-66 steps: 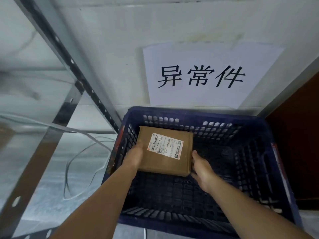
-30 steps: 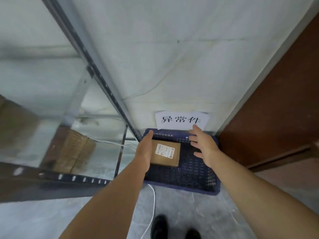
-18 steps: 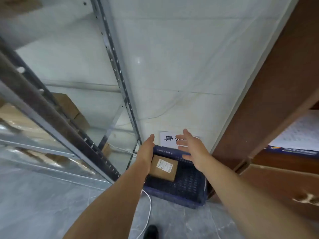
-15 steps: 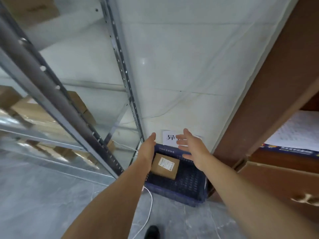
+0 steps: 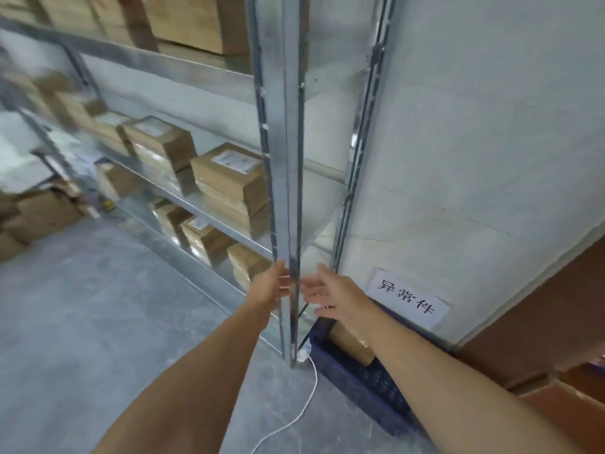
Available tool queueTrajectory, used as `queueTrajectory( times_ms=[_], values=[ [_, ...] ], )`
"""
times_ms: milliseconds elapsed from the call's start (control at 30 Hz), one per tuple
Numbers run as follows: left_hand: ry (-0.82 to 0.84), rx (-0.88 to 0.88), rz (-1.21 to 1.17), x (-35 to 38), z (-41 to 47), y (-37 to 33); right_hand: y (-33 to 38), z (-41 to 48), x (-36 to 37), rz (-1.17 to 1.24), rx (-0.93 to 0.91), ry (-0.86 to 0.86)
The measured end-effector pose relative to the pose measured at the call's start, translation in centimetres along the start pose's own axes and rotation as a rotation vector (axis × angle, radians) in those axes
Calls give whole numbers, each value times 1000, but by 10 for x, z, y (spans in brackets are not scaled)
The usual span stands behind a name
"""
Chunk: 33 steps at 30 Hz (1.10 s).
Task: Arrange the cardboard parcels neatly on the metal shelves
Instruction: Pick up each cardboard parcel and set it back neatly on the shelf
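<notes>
- Since the earlier frames our view has swung left. Our two hands, which framed the parcel in the crate, now sit higher, one on each side of the front post [image 5: 288,158] of the metal shelves [image 5: 170,65].
- Our left hand [image 5: 270,286] is open and empty, with the fingers straight and close together. It lies just left of the post, fingertips at its edge, and we cannot tell whether they touch the metal.
- Our right hand [image 5: 334,294] is open too, with the fingers straight and a little spread, and it grips nothing. It is just right of the post, palm turned toward the left hand.
- The parcel [image 5: 352,350] stays in the blue crate [image 5: 360,378] on the floor. It lies below our right forearm, which covers part of it, and neither hand touches it.
- The crate stands against the white wall, just right of the post's foot, under a paper sign [image 5: 406,298] with black characters.
- On the middle shelf we see a stack of labelled parcels [image 5: 229,181] next to the post.
- Another stack [image 5: 160,145] sits further left on that shelf, and beyond it the row blurs.
- More boxes [image 5: 203,234] sit on the lower shelf, and large cartons [image 5: 190,21] sit on the top one.
- A white cable [image 5: 294,417] runs over the grey floor from the post's foot toward us.
</notes>
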<state>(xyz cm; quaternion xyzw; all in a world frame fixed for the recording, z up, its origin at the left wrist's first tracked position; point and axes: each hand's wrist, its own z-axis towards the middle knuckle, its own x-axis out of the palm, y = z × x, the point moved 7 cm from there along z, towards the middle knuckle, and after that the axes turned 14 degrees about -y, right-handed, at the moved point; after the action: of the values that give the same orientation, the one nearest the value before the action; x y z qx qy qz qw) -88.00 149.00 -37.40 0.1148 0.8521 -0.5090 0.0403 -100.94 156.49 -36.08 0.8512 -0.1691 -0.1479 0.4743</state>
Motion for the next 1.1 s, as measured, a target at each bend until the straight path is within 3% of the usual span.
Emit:
queueTrajectory(
  times_ms=[333,567,733,1100],
  values=[
    [-384,-12,-226,-276,99,-21,72,50,276,-12,-64,190],
    [-480,-19,-260,-423,183,-50,114,94,417,-16,-29,214],
    [-489,-16,-260,-480,232,-72,140,126,481,-39,-38,249],
    [-468,-56,-210,-525,396,-107,170,256,575,-91,16,203]
  ],
)
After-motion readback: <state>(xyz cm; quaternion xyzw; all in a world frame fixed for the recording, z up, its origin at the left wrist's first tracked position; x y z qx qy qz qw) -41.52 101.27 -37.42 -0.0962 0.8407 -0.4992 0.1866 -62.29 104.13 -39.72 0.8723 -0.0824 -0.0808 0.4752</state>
